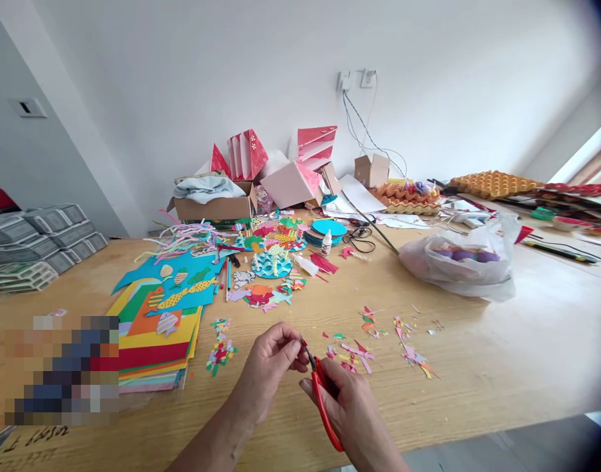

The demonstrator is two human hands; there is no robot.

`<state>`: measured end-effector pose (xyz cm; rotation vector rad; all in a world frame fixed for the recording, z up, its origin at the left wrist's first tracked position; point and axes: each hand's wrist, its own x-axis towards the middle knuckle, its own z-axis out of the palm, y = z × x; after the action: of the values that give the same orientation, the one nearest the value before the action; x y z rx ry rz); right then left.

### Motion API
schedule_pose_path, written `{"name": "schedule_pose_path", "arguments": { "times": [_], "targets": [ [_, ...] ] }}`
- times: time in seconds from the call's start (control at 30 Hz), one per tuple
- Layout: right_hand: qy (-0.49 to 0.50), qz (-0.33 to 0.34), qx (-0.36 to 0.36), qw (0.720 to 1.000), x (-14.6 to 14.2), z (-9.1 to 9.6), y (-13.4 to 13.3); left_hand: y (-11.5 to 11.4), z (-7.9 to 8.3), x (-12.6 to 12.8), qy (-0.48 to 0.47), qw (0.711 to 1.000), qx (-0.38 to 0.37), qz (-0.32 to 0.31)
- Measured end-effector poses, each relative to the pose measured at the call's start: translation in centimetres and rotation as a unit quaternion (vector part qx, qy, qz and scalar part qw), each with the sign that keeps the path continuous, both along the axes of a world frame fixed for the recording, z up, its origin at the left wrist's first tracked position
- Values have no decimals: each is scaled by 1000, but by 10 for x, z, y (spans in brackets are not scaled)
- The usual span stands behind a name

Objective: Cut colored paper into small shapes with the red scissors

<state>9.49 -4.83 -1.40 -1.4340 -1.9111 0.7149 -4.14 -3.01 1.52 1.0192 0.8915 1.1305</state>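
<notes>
My right hand [347, 403] grips red-handled scissors [324, 400], their blades pointing up toward my left hand. My left hand [271, 364] pinches something very small at the blade tips; I cannot make out what it is. Both hands hover over the wooden table [501, 367] near its front edge. Small coloured paper scraps [359, 351] lie just beyond the hands, and another little cluster of scraps [220, 351] lies to the left.
A stack of coloured paper sheets [157, 341] with cut-out fish lies at the left. Paper crafts, glue bottles [326, 244] and a cardboard box [216, 206] crowd the table's far middle. A plastic bag [470, 259] sits at the right. Grey trays [35, 246] are stacked far left.
</notes>
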Motion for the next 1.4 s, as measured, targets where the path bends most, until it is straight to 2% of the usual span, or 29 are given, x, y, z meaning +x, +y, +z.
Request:
{"name": "schedule_pose_path", "arguments": {
  "times": [0.37, 0.53, 0.6, 0.7, 0.83, 0.9, 1.1, 1.2, 1.3, 1.4],
  "targets": [
    [-19, -2, -41, 999, 12, -9, 1, 5, -2, 7, 5, 1000, 0, 2],
    [-13, -1, -78, 997, 27, -3, 7, 13, -2, 10, 55, 998, -4, 2],
    [9, -14, -90, 996, 31, 3, 11, 17, -3, 10, 86, 996, -6, 2],
    [92, -27, -101, 990, 34, 9, 17, 22, -7, 11, 119, 993, -13, -5],
    [181, -25, -84, 980, 27, 16, 22, 24, -14, 12, 141, 989, -2, -32],
    [155, -31, -61, 986, 22, 19, 24, 24, -16, 13, 158, 986, 10, -43],
    [-11, -40, 26, 999, 11, 25, 29, 24, -20, 11, 187, 980, 34, -62],
    [-34, -33, 36, 998, 9, 24, 31, 24, -20, 10, 202, 977, 34, -63],
    [8, -28, 13, 1000, 9, 19, 33, 24, -18, 10, 209, 975, 28, -65],
    [136, -38, -29, 990, 10, 13, 34, 23, -16, 11, 171, 983, 10, -67]
  ]
}}
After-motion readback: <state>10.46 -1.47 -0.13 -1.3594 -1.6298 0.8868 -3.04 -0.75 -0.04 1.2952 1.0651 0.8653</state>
